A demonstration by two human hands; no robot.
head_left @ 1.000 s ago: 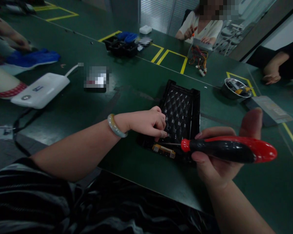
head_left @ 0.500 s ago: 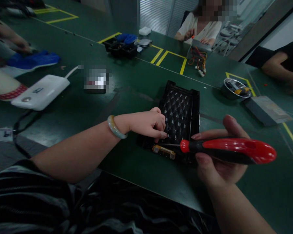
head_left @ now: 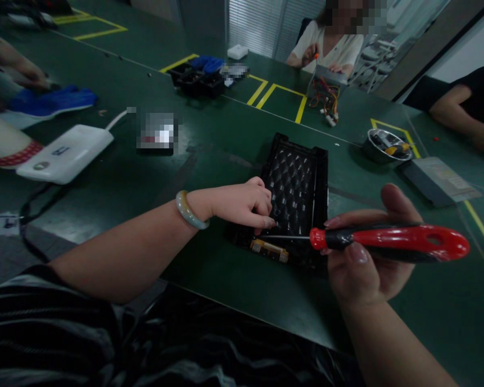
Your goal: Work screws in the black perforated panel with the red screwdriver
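A black plastic panel with a quilted diamond pattern lies on the table, its long side running away from me. My left hand, with a jade-like bangle on the wrist, is closed over the panel's near left edge. My right hand holds a screwdriver by its red-and-black handle, the shaft pointing left across the panel. Its tip reaches just below my left thumb; whether it touches anything is hard to see. Beside the shaft, at the panel's near end, sits a small orange-brown circuit board with a connector.
A white power bank with a cable lies to the left, near a blue glove. A metal bowl of parts and a grey flat box stand at the right. Across the table a person handles a metal box with wires.
My right hand and the screwdriver have shifted slightly right, with more of the shaft showing. The right thumb has moved up onto the handle. My left hand stays at the panel.
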